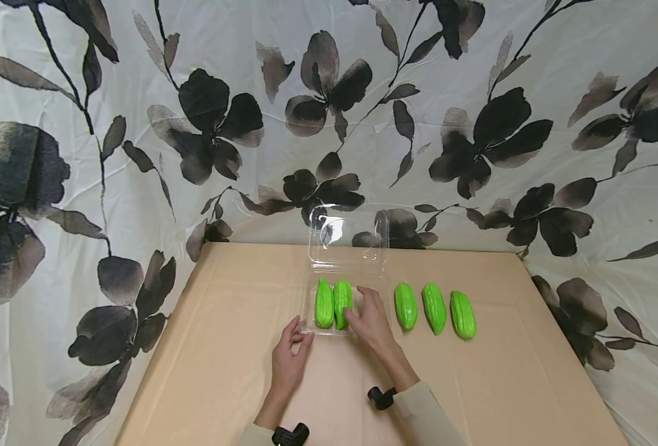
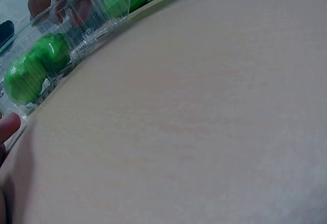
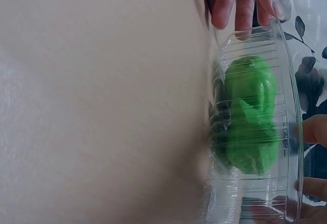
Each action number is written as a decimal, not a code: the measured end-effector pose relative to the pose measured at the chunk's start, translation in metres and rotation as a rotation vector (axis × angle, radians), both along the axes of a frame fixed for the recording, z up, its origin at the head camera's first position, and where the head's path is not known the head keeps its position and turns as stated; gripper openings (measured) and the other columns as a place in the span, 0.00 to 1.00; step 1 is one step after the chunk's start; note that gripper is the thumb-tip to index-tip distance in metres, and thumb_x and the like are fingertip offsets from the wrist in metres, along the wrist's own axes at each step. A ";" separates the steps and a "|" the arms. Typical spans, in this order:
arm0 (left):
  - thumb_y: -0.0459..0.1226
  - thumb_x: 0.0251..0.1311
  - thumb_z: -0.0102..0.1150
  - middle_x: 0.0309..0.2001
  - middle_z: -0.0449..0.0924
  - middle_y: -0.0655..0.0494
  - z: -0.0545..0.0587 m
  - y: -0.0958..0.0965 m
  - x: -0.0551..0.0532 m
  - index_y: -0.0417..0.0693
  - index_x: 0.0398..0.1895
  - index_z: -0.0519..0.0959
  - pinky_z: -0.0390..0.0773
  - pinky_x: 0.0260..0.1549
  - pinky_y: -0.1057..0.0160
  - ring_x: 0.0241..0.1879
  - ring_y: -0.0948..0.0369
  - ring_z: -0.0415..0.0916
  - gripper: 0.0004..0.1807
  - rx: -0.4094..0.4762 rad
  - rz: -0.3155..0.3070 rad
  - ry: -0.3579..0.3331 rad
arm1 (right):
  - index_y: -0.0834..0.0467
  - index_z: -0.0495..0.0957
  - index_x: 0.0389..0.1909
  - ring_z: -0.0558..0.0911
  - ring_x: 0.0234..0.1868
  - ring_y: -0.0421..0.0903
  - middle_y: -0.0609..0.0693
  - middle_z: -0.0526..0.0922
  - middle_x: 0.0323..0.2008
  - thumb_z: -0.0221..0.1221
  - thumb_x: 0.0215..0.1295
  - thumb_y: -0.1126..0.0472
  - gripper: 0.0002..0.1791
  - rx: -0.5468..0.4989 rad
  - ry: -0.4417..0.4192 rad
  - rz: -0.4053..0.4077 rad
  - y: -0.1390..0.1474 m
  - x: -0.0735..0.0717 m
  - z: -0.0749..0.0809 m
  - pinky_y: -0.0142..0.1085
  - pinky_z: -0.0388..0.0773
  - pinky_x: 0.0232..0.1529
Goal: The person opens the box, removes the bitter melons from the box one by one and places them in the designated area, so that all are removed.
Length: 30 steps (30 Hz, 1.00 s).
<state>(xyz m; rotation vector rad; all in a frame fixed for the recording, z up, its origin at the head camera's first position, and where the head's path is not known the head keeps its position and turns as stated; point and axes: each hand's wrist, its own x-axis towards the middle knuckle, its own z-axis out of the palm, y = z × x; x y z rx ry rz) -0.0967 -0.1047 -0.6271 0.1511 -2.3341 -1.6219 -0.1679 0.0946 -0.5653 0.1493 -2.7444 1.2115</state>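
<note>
A clear plastic clamshell container (image 1: 313,310) lies with its lid (image 1: 348,238) raised at the back. Inside are two glossy green cucumbers, the left one (image 1: 324,303) and the right one (image 1: 342,303), side by side and lengthwise. My left hand (image 1: 290,359) grips the container's near left corner, its fingertip (image 3: 276,7) on the rim. My right hand (image 1: 372,319) reaches over the container's right side with fingers spread, the thumb right beside the right cucumber. In the right wrist view, the cucumbers' ends (image 3: 250,86) show through the ribbed wall.
To the right of the container lie three more green cucumbers in a row: one nearest (image 1: 405,306), one in the middle (image 1: 434,308) and one farthest right (image 1: 463,314). The tan table (image 1: 507,371) ends at a floral cloth (image 1: 390,148) behind. Dark cameras sit on both wrists.
</note>
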 end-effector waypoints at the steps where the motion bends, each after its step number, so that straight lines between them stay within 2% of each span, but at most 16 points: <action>1: 0.45 0.65 0.65 0.57 0.84 0.59 0.000 0.000 0.000 0.50 0.68 0.72 0.76 0.55 0.53 0.47 0.61 0.83 0.29 0.000 0.000 0.000 | 0.67 0.69 0.66 0.74 0.64 0.63 0.67 0.73 0.63 0.65 0.59 0.54 0.36 0.007 -0.003 0.001 0.000 -0.001 -0.001 0.55 0.72 0.64; 7: 0.44 0.65 0.66 0.57 0.84 0.59 0.000 0.000 0.000 0.51 0.68 0.72 0.76 0.55 0.53 0.47 0.61 0.83 0.29 0.004 -0.003 -0.001 | 0.66 0.68 0.67 0.74 0.65 0.63 0.67 0.72 0.63 0.65 0.59 0.53 0.37 0.031 -0.046 0.001 -0.004 -0.004 -0.001 0.54 0.72 0.65; 16: 0.45 0.65 0.65 0.57 0.84 0.58 0.001 -0.001 0.001 0.50 0.68 0.72 0.74 0.58 0.49 0.53 0.57 0.83 0.30 0.002 -0.006 -0.002 | 0.67 0.67 0.67 0.74 0.64 0.63 0.68 0.72 0.63 0.65 0.59 0.52 0.38 0.053 -0.077 0.025 -0.007 -0.008 -0.002 0.55 0.73 0.64; 30: 0.45 0.65 0.65 0.57 0.84 0.58 0.001 -0.001 0.001 0.49 0.69 0.71 0.75 0.57 0.48 0.50 0.58 0.84 0.30 -0.007 -0.011 -0.009 | 0.67 0.67 0.68 0.74 0.64 0.63 0.68 0.71 0.64 0.65 0.59 0.51 0.39 0.069 -0.133 0.051 -0.010 -0.013 -0.003 0.54 0.73 0.64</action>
